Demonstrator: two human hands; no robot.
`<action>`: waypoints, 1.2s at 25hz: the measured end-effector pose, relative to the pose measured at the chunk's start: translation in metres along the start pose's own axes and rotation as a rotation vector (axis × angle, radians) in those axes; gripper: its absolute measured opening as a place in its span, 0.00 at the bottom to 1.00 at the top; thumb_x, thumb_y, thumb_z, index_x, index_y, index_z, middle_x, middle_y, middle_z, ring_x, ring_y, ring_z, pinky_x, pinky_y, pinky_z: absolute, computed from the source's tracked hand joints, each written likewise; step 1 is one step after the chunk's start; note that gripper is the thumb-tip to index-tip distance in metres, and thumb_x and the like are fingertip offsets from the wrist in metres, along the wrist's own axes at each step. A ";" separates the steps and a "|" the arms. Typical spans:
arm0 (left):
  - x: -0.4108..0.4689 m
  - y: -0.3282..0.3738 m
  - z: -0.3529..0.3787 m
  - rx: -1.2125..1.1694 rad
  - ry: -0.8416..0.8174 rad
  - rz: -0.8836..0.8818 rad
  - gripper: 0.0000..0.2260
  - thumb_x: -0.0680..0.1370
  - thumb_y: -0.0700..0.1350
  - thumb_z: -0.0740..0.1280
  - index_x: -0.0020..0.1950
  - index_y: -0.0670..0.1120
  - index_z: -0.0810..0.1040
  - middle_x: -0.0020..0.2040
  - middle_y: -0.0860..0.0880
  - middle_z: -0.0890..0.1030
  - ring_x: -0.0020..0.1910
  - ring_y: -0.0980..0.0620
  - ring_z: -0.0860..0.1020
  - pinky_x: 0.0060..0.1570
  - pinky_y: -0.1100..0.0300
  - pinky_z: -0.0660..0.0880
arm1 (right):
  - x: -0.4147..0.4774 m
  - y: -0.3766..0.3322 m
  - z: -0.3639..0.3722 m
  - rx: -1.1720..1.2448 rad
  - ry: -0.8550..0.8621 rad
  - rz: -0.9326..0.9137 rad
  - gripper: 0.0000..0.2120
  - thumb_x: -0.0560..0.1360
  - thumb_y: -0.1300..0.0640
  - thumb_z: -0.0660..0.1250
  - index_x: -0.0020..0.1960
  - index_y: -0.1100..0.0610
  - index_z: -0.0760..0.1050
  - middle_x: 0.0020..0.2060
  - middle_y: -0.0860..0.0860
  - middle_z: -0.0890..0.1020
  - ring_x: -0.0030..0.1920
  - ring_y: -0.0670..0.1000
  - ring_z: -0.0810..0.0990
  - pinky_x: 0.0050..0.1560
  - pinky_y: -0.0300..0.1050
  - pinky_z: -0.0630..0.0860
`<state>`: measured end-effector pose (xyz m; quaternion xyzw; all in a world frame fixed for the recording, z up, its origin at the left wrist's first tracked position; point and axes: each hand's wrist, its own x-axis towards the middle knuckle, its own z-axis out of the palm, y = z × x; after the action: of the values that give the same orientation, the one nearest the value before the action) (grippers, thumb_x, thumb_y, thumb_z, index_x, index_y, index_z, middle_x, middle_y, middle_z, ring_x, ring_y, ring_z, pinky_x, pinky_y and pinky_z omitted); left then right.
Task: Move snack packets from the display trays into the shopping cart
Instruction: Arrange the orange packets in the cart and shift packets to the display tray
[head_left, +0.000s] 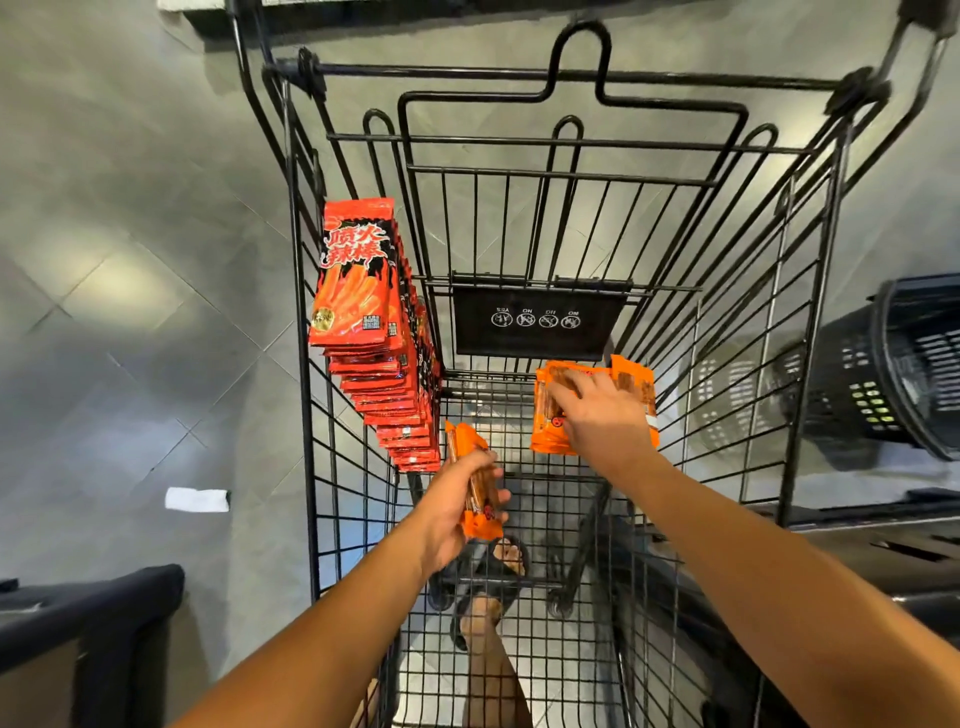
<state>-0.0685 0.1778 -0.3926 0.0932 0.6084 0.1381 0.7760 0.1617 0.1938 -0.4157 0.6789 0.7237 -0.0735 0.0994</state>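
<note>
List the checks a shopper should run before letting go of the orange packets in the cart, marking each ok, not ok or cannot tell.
1. Left hand grips its orange packet: ok.
2. Right hand has a hold on the orange stack: cannot tell; its fingers cover the top.
3. Both hands are inside the cart walls: ok.
4. Red packets, piled at the left wall, are clear of both hands: ok.
5. The orange stack rests on the cart floor: cannot tell.
</note>
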 end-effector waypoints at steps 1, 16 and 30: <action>-0.002 0.001 0.002 -0.006 -0.004 0.001 0.21 0.79 0.49 0.71 0.68 0.41 0.73 0.55 0.44 0.82 0.45 0.45 0.83 0.50 0.44 0.78 | -0.004 -0.001 -0.001 0.022 0.037 0.005 0.24 0.75 0.56 0.70 0.70 0.52 0.73 0.64 0.52 0.79 0.60 0.55 0.77 0.45 0.52 0.79; -0.173 0.019 0.004 -0.064 -0.392 0.088 0.18 0.80 0.54 0.65 0.61 0.43 0.83 0.52 0.38 0.85 0.49 0.41 0.84 0.55 0.46 0.80 | -0.190 -0.141 -0.183 0.864 0.183 0.104 0.28 0.78 0.44 0.63 0.76 0.45 0.65 0.67 0.41 0.67 0.68 0.43 0.68 0.66 0.41 0.69; -0.338 -0.064 -0.025 0.465 -0.665 0.181 0.21 0.81 0.50 0.66 0.70 0.41 0.77 0.64 0.35 0.81 0.54 0.40 0.85 0.54 0.44 0.82 | -0.387 -0.223 -0.235 1.889 0.463 0.940 0.22 0.72 0.63 0.77 0.62 0.58 0.74 0.52 0.58 0.86 0.53 0.59 0.85 0.58 0.60 0.80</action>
<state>-0.1615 0.0059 -0.1086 0.3587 0.3287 0.0271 0.8732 -0.0489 -0.1392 -0.0998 0.6882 0.0424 -0.4265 -0.5854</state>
